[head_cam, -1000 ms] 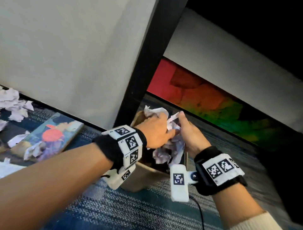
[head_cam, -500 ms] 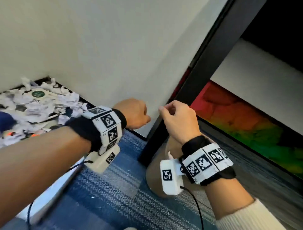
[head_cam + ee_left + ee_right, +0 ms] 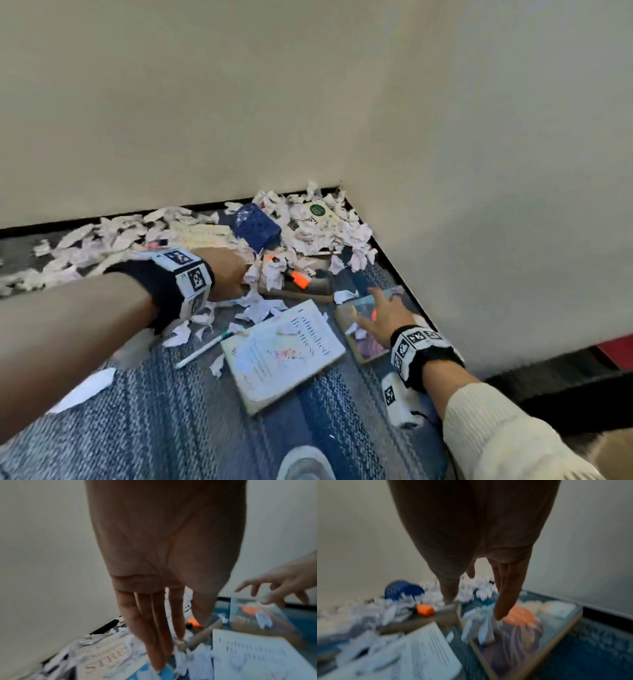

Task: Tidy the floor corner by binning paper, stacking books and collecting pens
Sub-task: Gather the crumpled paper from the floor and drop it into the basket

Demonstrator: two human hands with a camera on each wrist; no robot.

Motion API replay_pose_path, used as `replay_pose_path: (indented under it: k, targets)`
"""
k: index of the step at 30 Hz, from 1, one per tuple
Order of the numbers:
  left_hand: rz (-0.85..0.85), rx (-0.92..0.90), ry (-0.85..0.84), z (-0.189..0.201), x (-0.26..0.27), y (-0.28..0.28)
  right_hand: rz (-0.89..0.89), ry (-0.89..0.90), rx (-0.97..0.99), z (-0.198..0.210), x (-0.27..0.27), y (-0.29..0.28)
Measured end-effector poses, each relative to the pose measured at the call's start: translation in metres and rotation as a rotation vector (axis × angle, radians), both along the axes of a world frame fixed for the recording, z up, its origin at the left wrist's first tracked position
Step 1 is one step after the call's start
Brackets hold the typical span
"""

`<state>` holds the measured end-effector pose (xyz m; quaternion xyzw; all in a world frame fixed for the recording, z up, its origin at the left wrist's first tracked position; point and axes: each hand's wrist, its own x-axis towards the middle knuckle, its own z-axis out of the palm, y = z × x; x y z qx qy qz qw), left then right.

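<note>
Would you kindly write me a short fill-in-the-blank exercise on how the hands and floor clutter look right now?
1. The right hand reaches with spread fingers over a book whose cover shows a round ____ shape.
2. The white pen lies on the carpet just ____ of the white book in the head view.
3. The fingers of the left hand are ____, holding nothing.

Missing words: orange; left; straight

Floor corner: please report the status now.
Left hand open over paper scraps. Right hand open over colourful book. Books, pen uncollected.
</note>
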<state>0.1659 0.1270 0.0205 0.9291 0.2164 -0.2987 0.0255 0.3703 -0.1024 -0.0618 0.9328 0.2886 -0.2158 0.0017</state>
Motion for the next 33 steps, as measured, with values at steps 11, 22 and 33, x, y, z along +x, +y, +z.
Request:
replay_pose_path:
  k: [11, 22, 33]
  targets:
    - [0.124, 0.061, 0.064, -0.006, 0.026, 0.014, 0.097, 0.046, 0.104, -0.063, 0.023, 0.05]
    - [0.491, -0.355, -0.357, -0.158, 0.044, -0.074, 0.112, -0.021, -0.098, -0.097, 0.062, 0.072]
    - [0.219, -0.146, -0.499, -0.183, 0.055, -0.09, 0.111, -0.005, 0.123, -0.086, 0.056, 0.062]
